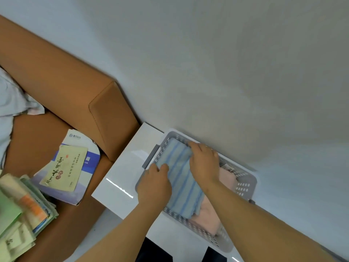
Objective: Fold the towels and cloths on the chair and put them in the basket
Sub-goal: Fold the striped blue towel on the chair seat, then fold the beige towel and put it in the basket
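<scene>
A folded pale-blue striped towel (181, 178) is lying in the left part of a grey perforated plastic basket (243, 186), partly over a folded pink cloth (207, 214). The left hand (154, 186) is clamping its grip on the towel's near-left edge. The right hand (204, 163) is curling its grip over the far end. The basket is sitting on a glossy white counter (117, 176), right of a brown leather chair (75, 87).

The blue striped towel (181, 178) covers most of the pink cloth (209, 222); the left edge crops the pale cloth (11, 103).
</scene>
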`<state>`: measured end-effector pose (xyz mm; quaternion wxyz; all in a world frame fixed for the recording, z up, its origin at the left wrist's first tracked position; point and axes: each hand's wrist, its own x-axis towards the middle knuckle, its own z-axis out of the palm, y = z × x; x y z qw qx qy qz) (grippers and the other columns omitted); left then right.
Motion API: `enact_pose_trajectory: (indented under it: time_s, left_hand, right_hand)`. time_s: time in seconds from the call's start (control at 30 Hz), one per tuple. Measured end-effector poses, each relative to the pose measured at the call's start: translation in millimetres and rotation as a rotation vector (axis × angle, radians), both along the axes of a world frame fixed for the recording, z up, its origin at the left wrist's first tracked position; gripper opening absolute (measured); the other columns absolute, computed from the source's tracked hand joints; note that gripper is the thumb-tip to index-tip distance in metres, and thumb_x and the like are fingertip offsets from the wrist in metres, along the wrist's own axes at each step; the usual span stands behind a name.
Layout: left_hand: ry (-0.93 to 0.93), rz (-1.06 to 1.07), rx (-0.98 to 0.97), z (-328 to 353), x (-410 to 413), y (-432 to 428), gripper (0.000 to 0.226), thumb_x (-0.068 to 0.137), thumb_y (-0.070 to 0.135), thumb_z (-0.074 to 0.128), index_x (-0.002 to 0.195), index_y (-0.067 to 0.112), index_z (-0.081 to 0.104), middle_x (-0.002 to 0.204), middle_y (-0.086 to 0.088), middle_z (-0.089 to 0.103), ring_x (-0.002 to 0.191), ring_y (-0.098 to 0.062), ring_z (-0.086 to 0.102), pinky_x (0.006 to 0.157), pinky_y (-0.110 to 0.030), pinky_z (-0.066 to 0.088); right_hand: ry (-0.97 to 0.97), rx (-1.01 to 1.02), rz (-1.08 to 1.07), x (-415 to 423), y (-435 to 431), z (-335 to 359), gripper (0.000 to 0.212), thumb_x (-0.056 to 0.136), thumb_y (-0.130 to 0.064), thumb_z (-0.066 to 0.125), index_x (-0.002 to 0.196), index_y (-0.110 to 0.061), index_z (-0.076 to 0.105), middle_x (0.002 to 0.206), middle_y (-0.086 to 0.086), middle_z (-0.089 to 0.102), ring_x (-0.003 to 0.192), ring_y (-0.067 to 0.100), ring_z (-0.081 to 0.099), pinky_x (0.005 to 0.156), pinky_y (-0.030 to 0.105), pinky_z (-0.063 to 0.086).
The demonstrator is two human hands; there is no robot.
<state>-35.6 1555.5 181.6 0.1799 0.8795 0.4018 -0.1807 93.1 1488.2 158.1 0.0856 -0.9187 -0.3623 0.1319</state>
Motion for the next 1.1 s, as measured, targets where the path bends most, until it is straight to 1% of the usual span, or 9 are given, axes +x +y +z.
enact_pose_trajectory:
  time_s: [0.1, 0.23, 0.3, 0.37, 0.47, 0.6, 0.77, 0.93, 1.1]
  left_hand:
    - [-0.145, -0.215, -0.082, -17, 13, 1, 0.054, 0.093, 0.016, 0.044, 0.144, 0.023, 0.029, 0.147, -0.004, 0.027, 0.132, -0.024, 0.032, 0.102, -0.034, 0.04]
    - [0.053, -0.378, -0.173, -35, 26, 1, 0.076, 0.093, 0.032, 0.047, 0.15, 0.029, -0.003, 0.158, 0.001, -0.013, 0.146, -0.028, -0.005, 0.117, -0.04, 0.016]
    - [0.155, -0.402, -0.188, -40, 30, 2, 0.08, 0.092, 0.038, 0.048, 0.149, 0.033, -0.008, 0.157, 0.002, -0.019, 0.145, -0.028, -0.01, 0.117, -0.042, 0.014]
    - [0.188, -0.416, -0.178, -44, 30, 1, 0.08, 0.092, 0.041, 0.047, 0.149, 0.033, -0.008, 0.157, 0.001, -0.019, 0.145, -0.028, -0.011, 0.117, -0.043, 0.015]
    - [0.213, -0.42, -0.125, -47, 32, -3, 0.077, 0.093, 0.043, 0.044, 0.149, 0.031, -0.007, 0.157, -0.001, -0.018, 0.145, -0.028, -0.01, 0.116, -0.043, 0.016]
    - [0.159, -0.366, -0.104, -41, 30, -10, 0.072, 0.093, 0.04, 0.045, 0.15, 0.027, 0.004, 0.159, -0.004, -0.008, 0.146, -0.028, -0.002, 0.114, -0.044, 0.023]
    - [-0.164, -0.191, -0.219, -3, 38, -28, 0.046, 0.093, 0.027, 0.051, 0.137, 0.016, 0.043, 0.146, -0.007, 0.036, 0.133, -0.025, 0.034, 0.107, -0.038, 0.034]
    - [-0.269, -0.359, -0.384, 44, 51, -77, 0.035, 0.095, 0.023, 0.05, 0.129, 0.017, 0.051, 0.131, -0.005, 0.054, 0.121, -0.02, 0.049, 0.096, -0.027, 0.037]
    - [-0.289, -0.481, -0.513, 83, 48, -153, 0.029, 0.095, 0.024, 0.047, 0.123, 0.022, 0.054, 0.119, -0.001, 0.061, 0.103, -0.016, 0.056, 0.08, -0.022, 0.036]
  right_hand:
    - [-0.185, 0.123, 0.009, -8, -31, -7, 0.037, 0.066, -0.01, 0.046, 0.092, -0.023, 0.069, 0.089, 0.002, 0.064, 0.085, 0.02, 0.045, 0.07, 0.033, 0.026]
    - [-0.074, -0.101, 0.074, -9, -51, -18, 0.044, 0.075, -0.031, 0.036, 0.1, -0.023, 0.07, 0.092, 0.0, 0.066, 0.08, 0.022, 0.062, 0.074, 0.034, 0.04]
    - [0.084, -0.16, 0.026, -5, -50, -22, 0.049, 0.087, -0.038, 0.036, 0.126, -0.018, 0.058, 0.121, 0.006, 0.061, 0.106, 0.027, 0.06, 0.089, 0.037, 0.045]
    - [0.284, -0.264, -0.001, 1, -48, -30, 0.054, 0.097, -0.04, 0.033, 0.147, -0.02, 0.026, 0.15, 0.003, 0.031, 0.136, 0.025, 0.032, 0.107, 0.038, 0.028]
    - [0.397, -0.28, -0.053, 6, -47, -33, 0.059, 0.099, -0.04, 0.032, 0.15, -0.021, 0.012, 0.157, 0.0, 0.015, 0.142, 0.022, 0.016, 0.112, 0.036, 0.019]
    - [0.405, -0.143, -0.14, 3, -56, -22, 0.054, 0.098, -0.032, 0.036, 0.148, -0.021, 0.021, 0.154, 0.001, 0.023, 0.14, 0.022, 0.021, 0.111, 0.035, 0.021]
    - [0.559, 0.16, -0.597, -7, -93, 16, 0.038, 0.097, -0.024, 0.042, 0.133, -0.012, 0.048, 0.136, 0.007, 0.052, 0.123, 0.026, 0.048, 0.099, 0.03, 0.036]
    - [0.592, 0.458, -0.903, -40, -150, 70, 0.024, 0.095, -0.021, 0.043, 0.115, -0.016, 0.057, 0.107, -0.001, 0.06, 0.093, 0.014, 0.053, 0.078, 0.024, 0.04]
    - [0.533, 0.68, -1.169, -88, -231, 102, 0.021, 0.096, -0.022, 0.047, 0.113, -0.017, 0.058, 0.098, -0.008, 0.057, 0.086, 0.007, 0.053, 0.07, 0.016, 0.04]
